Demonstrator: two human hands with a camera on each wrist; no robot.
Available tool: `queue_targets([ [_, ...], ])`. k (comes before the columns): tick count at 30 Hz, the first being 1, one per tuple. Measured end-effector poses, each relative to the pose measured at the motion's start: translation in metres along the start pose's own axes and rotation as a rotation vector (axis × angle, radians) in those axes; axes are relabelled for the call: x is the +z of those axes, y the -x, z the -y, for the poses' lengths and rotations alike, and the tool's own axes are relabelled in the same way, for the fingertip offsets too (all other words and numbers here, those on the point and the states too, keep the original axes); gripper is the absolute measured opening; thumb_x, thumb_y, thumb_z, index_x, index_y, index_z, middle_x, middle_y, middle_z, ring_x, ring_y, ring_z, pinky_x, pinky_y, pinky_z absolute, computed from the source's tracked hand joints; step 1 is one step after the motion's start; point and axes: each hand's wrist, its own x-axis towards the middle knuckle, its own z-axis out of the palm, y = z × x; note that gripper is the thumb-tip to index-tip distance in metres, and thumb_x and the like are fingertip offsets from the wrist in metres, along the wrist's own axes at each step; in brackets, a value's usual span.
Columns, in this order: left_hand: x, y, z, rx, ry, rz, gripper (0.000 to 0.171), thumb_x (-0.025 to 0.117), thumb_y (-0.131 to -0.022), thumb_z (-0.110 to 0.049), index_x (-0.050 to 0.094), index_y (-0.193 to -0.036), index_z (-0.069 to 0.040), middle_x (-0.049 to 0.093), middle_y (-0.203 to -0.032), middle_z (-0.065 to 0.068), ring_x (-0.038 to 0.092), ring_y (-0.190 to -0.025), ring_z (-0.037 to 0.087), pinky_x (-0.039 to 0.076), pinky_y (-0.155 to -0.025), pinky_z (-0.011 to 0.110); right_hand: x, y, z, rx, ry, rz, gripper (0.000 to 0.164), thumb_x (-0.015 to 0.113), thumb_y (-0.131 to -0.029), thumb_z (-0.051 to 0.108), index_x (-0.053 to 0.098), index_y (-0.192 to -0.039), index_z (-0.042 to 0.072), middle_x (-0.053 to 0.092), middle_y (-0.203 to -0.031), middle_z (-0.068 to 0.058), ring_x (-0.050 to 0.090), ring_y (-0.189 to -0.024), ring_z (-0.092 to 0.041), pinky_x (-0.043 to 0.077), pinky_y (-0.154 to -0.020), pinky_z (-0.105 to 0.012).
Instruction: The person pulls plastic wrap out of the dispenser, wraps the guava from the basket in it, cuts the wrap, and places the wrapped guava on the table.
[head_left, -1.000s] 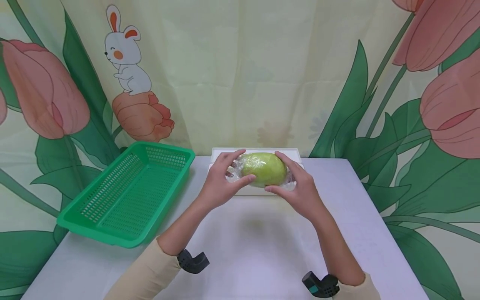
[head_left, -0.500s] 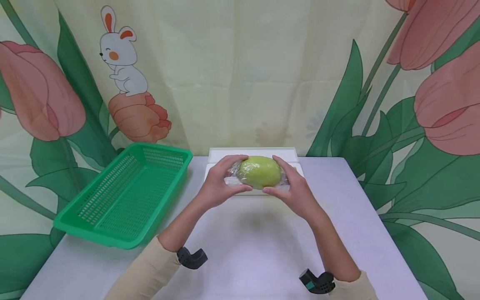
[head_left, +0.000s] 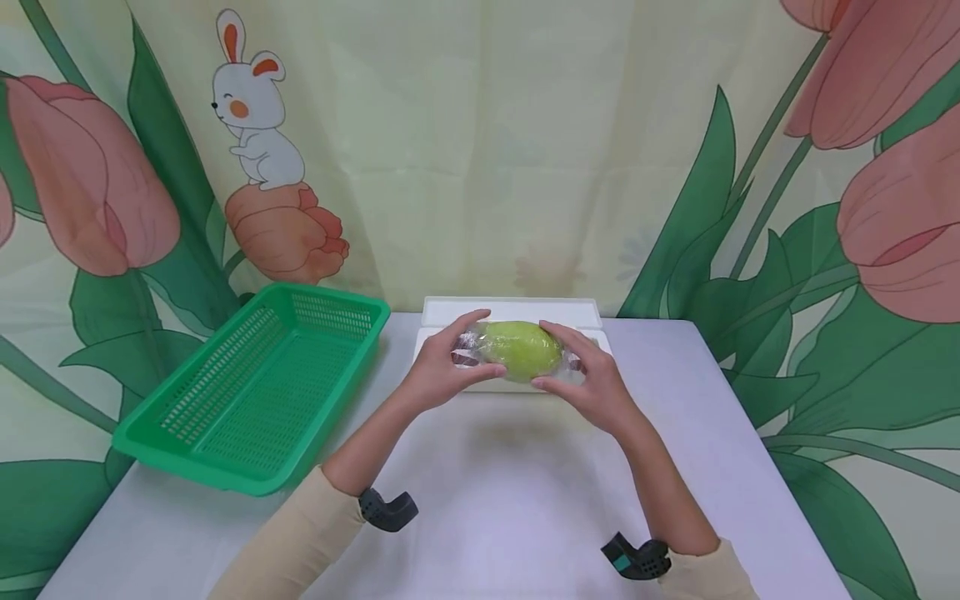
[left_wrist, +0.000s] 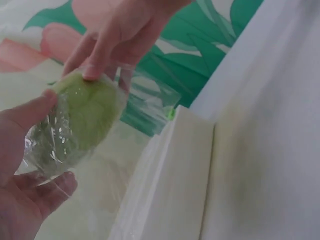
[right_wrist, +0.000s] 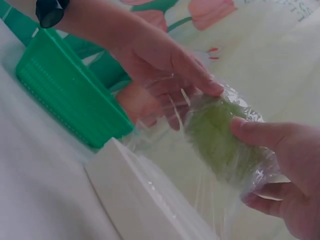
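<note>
An oval light-green fruit (head_left: 520, 350), its kind not certain, is wrapped in shiny clear cling film. Both hands hold it up in front of and above a long white box (head_left: 510, 312). My left hand (head_left: 441, 367) grips its left end between thumb and fingers. At the right end, my right hand (head_left: 592, 379) grips it the same way. In the left wrist view, clear film (left_wrist: 150, 97) stretches from the fruit towards the box, where a small green piece (left_wrist: 171, 114) sits on the edge. The right wrist view shows the film bunched around the fruit (right_wrist: 220, 140).
A green perforated plastic basket (head_left: 292, 475) stands at the left of the white-covered table (head_left: 517, 500). Behind the table hangs a curtain (head_left: 465, 167) printed with tulips and a rabbit. Each wrist carries a black camera.
Both hands have lowered the wrapped fruit slightly and shifted it a little left. Their grip stays on its two ends. Basket and box stay in place; the head view sways slightly.
</note>
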Motion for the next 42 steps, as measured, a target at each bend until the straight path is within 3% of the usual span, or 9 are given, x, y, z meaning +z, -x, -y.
queue_targets([
  [6,0.001,0.002,0.001,0.271,-0.258,-0.083,0.091,0.086,-0.073,-0.028,0.035,-0.148,-0.027,0.037,-0.149,0.004,0.049,-0.129,0.023,0.055,-0.092,0.039,0.001,-0.005,-0.001,0.017,-0.018,0.009,0.074,0.079,-0.080,0.027,0.043,-0.145,0.027,0.048,-0.147,-0.002,0.053,-0.125,-0.024,0.055,-0.089,-0.045],
  [10,0.004,0.003,0.004,0.356,-0.361,-0.078,0.089,0.086,-0.072,-0.028,0.037,-0.147,-0.025,0.035,-0.151,0.005,0.050,-0.129,0.026,0.053,-0.097,0.042,0.001,-0.006,-0.001,0.022,-0.027,0.027,0.073,0.077,-0.082,0.027,0.042,-0.146,0.025,0.047,-0.148,-0.005,0.053,-0.125,-0.025,0.054,-0.092,-0.047],
  [16,0.014,0.000,0.008,0.311,-0.349,0.009,0.094,0.083,-0.076,-0.030,0.028,-0.151,-0.019,0.033,-0.152,0.004,0.045,-0.133,0.024,0.047,-0.104,0.040,0.001,-0.005,-0.001,0.058,-0.024,0.059,0.076,0.074,-0.086,0.030,0.033,-0.149,0.033,0.047,-0.147,-0.006,0.058,-0.114,-0.024,0.054,-0.088,-0.042],
  [22,0.018,-0.004,0.012,0.281,-0.311,-0.015,0.089,0.082,-0.077,-0.029,0.031,-0.149,-0.015,0.043,-0.143,0.006,0.051,-0.125,0.022,0.050,-0.101,0.039,0.007,-0.006,-0.001,0.074,-0.064,0.022,0.077,0.076,-0.083,0.028,0.035,-0.148,0.028,0.047,-0.145,-0.007,0.057,-0.118,-0.028,0.054,-0.092,-0.047],
  [27,0.017,-0.009,0.019,0.176,-0.212,0.011,0.085,0.082,-0.077,-0.031,0.036,-0.147,-0.019,0.048,-0.139,0.003,0.053,-0.119,0.019,0.052,-0.097,0.037,0.015,-0.007,-0.007,0.062,-0.038,-0.025,0.083,0.082,-0.077,0.023,0.038,-0.147,0.024,0.044,-0.149,-0.006,0.049,-0.129,-0.029,0.051,-0.097,-0.050],
  [33,0.019,-0.014,0.023,0.038,-0.094,0.054,0.087,0.077,-0.081,-0.040,0.027,-0.151,-0.027,0.044,-0.147,0.002,0.051,-0.123,0.021,0.051,-0.098,0.041,0.019,-0.008,-0.015,0.144,-0.041,-0.033,0.082,0.077,-0.082,0.030,0.030,-0.150,0.029,0.051,-0.138,-0.012,0.058,-0.114,-0.032,0.054,-0.090,-0.050],
  [35,0.020,-0.013,0.024,0.063,-0.102,0.034,0.090,0.079,-0.080,-0.037,0.026,-0.152,-0.027,0.040,-0.150,0.003,0.047,-0.130,0.022,0.049,-0.101,0.044,0.019,-0.009,-0.016,0.164,-0.062,-0.027,0.081,0.075,-0.084,0.032,0.028,-0.150,0.029,0.052,-0.136,-0.014,0.059,-0.111,-0.032,0.055,-0.088,-0.049],
  [38,0.021,-0.012,0.027,0.166,-0.146,-0.008,0.093,0.084,-0.075,-0.027,0.029,-0.151,-0.025,0.035,-0.152,0.004,0.039,-0.137,0.024,0.047,-0.104,0.046,0.019,-0.012,-0.019,0.185,-0.090,-0.014,0.080,0.073,-0.086,0.034,0.026,-0.150,0.028,0.052,-0.134,-0.015,0.059,-0.110,-0.032,0.055,-0.087,-0.047],
  [42,0.022,-0.012,0.033,0.275,-0.199,-0.049,0.086,0.084,-0.074,-0.016,0.038,-0.146,-0.022,0.040,-0.147,0.004,0.042,-0.135,0.022,0.051,-0.100,0.040,0.018,-0.015,-0.023,0.217,-0.138,0.016,0.078,0.070,-0.088,0.037,0.024,-0.151,0.030,0.053,-0.132,-0.017,0.060,-0.109,-0.032,0.056,-0.086,-0.043],
])
